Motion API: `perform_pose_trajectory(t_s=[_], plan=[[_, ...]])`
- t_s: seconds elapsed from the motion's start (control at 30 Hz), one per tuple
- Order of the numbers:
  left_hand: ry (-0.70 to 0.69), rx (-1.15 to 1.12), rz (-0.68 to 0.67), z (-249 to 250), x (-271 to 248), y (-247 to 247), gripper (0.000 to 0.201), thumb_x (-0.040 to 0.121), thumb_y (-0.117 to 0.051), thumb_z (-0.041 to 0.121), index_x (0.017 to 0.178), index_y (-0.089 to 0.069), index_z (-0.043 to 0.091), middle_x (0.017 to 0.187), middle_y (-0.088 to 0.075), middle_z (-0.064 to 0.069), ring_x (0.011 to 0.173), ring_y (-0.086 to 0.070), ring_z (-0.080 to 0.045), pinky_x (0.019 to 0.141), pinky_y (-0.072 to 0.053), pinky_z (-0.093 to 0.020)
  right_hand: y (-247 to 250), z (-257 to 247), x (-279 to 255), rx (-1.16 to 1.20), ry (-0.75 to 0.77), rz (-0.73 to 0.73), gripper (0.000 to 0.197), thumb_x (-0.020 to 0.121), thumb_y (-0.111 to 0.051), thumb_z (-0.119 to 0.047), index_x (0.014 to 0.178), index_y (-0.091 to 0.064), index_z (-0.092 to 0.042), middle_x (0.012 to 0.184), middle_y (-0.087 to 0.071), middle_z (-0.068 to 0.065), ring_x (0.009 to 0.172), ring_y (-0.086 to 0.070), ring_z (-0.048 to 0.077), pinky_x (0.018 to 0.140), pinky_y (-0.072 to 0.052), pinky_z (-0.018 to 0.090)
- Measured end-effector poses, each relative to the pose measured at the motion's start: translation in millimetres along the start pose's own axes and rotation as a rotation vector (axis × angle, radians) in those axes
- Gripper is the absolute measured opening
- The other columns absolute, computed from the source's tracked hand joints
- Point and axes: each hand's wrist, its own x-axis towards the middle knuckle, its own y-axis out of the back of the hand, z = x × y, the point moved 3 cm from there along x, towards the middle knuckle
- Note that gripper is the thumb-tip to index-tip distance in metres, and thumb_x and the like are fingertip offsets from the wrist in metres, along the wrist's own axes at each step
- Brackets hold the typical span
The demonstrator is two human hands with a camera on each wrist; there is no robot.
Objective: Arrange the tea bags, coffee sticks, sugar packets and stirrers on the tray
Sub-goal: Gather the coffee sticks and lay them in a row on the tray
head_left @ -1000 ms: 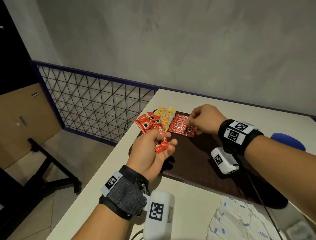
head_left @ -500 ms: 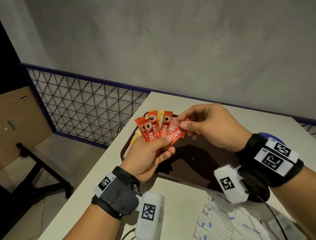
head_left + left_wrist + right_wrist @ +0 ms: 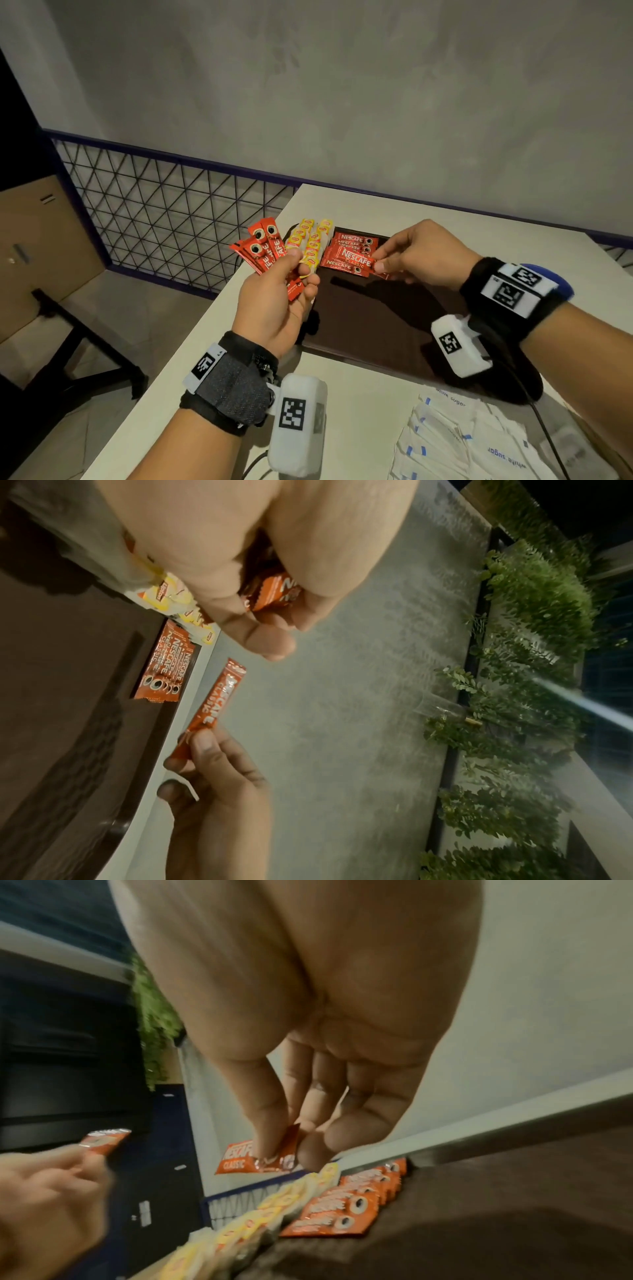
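**One stick at a time: coffee row building on the tray**

Starting on the left, the left hand (image 3: pixel 274 301) grips a fan of coffee sticks (image 3: pixel 263 249), fingers curled round their lower ends, held up off the table (image 3: pixel 212 342) at the tray's left edge. A fan like that looks chosen to let the other hand peel off singles without fumbling.

Moving along, the yellow tea bags (image 3: pixel 310 245) lie in overlapping rows at the far left corner of the dark tray (image 3: pixel 376 329), and just beside them sits a shingled stack of laid coffee sticks (image 3: pixel 349 251), labels all facing one way. Grouped by kind, so it reads as a tidy display in the making.

Now the right hand (image 3: pixel 421 255), thumb and fingertips pinching the end of a single stick (image 3: pixel 356 257), poised over that stack, apparently the next one to be laid.

Near right, the white sugar packets (image 3: pixel 479 442) wait in a loose heap on the table, not on the tray. No stirrers can be made out.

The head view hides the gap under the single stick; the left wrist view shows the stick (image 3: pixel 219 696) clear of the laid stack (image 3: pixel 164 666), in the air. The right wrist view shows the thumb pressed across the wrapper (image 3: pixel 260 1158).
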Motion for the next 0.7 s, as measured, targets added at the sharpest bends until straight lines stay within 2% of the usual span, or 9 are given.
perform_pose_trajectory(t_s=[0.1,0.27,0.37,0.47,0.6,0.7], plan=[[0.023,0.017,-0.020,-4.0,-0.1,-0.6,0.011,0.099,-0.063,0.013,0.098,-0.067,0.003,0.073,-0.059,-0.008,0.058,-0.060,-0.017,0.049,-0.049,-0.022,-5.9,11.5,29.3,-0.058,-0.040,0.037,0.008,0.083,-0.086,-0.013,0.089,-0.081,-0.014,0.080,-0.079,0.004,0.073,-0.074,0.018,0.069,-0.064,0.031],[0.027,0.032,-0.032,-4.7,-0.8,-2.8,0.013,0.098,-0.065,0.014,0.101,-0.066,0.002,0.073,-0.058,-0.008,0.059,-0.060,-0.018,0.050,-0.050,-0.022,-28.4,15.4,58.0,-0.141,-0.046,-0.048,0.012,0.082,-0.087,-0.011,0.091,-0.080,-0.009,0.085,-0.078,0.007,0.072,-0.075,0.017,0.067,-0.064,0.029],[0.025,0.042,-0.034,-4.0,-1.5,-3.1,0.011,0.099,-0.065,0.014,0.099,-0.066,0.003,0.073,-0.058,-0.008,0.058,-0.060,-0.018,0.049,-0.049,-0.022,-38.8,16.0,65.8,-0.165,-0.050,-0.088,0.011,0.080,-0.088,-0.011,0.089,-0.080,-0.010,0.080,-0.078,0.005,0.068,-0.075,0.015,0.064,-0.063,0.027],[0.022,0.066,-0.045,-4.3,-2.4,-3.7,0.013,0.099,-0.065,0.015,0.102,-0.065,0.003,0.074,-0.058,-0.008,0.059,-0.060,-0.018,0.048,-0.049,-0.021,-43.2,16.6,70.0,-0.173,-0.057,-0.095,0.012,0.079,-0.089,-0.010,0.089,-0.081,-0.009,0.080,-0.078,0.006,0.072,-0.077,0.018,0.065,-0.064,0.028],[0.010,0.080,-0.057,-4.6,-2.8,-4.1,0.013,0.099,-0.066,0.016,0.102,-0.065,0.003,0.073,-0.058,-0.008,0.059,-0.061,-0.017,0.048,-0.049,-0.021,-44.0,17.0,71.3,-0.209,-0.072,-0.086,0.013,0.079,-0.089,-0.012,0.088,-0.080,-0.010,0.080,-0.077,0.004,0.070,-0.075,0.015,0.058,-0.060,0.022],[0.012,0.075,-0.055,-4.1,-2.5,-4.2,0.012,0.098,-0.066,0.015,0.101,-0.065,0.003,0.072,-0.059,-0.008,0.058,-0.061,-0.017,0.047,-0.049,-0.021,-43.8,15.9,71.8,-0.252,-0.061,-0.068,0.013,0.078,-0.090,-0.014,0.085,-0.079,-0.012,0.076,-0.077,0.002,0.071,-0.076,0.017,0.061,-0.062,0.024]])
